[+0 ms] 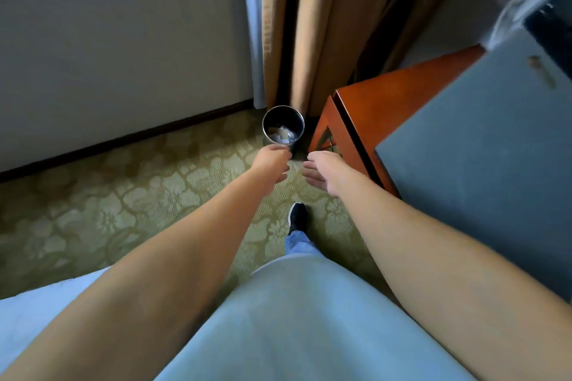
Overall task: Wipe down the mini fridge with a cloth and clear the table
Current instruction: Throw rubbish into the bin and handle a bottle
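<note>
The mini fridge (483,145), a grey-blue box, is sitting at the right of the view on a reddish wooden table (383,102), its top face tilting toward the camera. At its far right corner something pale and blurred is lying beside a dark object; whether it is a cloth cannot be told. Just left of the table, a small round waste bin (283,125) is standing on the patterned green carpet (123,204) at the foot of tan curtains (309,40), with scraps of paper lying inside it. Both bare arms are reaching forward over the carpet: the left hand (272,165) is hovering just beside the bin's near rim, fingers loosely curled and holding nothing visible, while the right hand (325,170) is hanging slack with its palm empty near the table's corner.
</note>
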Demonstrator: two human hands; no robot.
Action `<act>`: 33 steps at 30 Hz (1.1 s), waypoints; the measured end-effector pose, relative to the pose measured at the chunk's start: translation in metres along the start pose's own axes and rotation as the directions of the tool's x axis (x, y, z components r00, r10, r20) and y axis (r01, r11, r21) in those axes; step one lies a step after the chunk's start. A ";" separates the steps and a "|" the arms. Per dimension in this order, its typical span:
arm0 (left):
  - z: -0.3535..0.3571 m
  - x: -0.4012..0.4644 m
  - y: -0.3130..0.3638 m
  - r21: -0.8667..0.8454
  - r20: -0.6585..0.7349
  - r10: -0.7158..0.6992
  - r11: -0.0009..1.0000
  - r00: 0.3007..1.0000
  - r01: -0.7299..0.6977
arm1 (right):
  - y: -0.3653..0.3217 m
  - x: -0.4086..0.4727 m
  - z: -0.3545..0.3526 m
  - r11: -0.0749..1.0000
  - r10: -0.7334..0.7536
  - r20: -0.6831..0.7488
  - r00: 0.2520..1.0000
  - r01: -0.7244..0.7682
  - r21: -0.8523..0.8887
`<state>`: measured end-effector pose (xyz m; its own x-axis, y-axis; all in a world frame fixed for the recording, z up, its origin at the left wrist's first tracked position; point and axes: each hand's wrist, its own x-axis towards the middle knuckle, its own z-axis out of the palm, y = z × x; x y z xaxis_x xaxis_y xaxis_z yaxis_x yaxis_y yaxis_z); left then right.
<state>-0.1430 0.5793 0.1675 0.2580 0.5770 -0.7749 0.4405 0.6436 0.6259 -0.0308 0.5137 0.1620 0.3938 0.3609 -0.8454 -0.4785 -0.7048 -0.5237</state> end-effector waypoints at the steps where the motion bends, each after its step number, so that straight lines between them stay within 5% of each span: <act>1: 0.002 -0.013 -0.010 -0.005 0.022 0.009 1.000 1.000 -0.009 | 0.014 -0.012 -0.004 1.000 -0.006 -0.028 1.000 0.007 0.026; 16: 0.079 -0.150 -0.117 0.170 0.308 0.030 0.982 0.951 -0.086 | 0.170 -0.141 -0.106 0.962 -0.039 -0.236 0.971 0.101 0.254; 33: 0.247 -0.237 -0.205 0.409 0.556 -0.105 0.898 0.825 -0.162 | 0.290 -0.208 -0.267 0.850 0.127 -0.417 0.900 0.118 0.513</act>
<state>-0.0818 0.1867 0.2014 0.6445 0.1288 -0.7537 0.7058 0.2787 0.6513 -0.0425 0.0712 0.2140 0.6209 -0.0189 -0.7836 -0.7630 -0.2436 -0.5987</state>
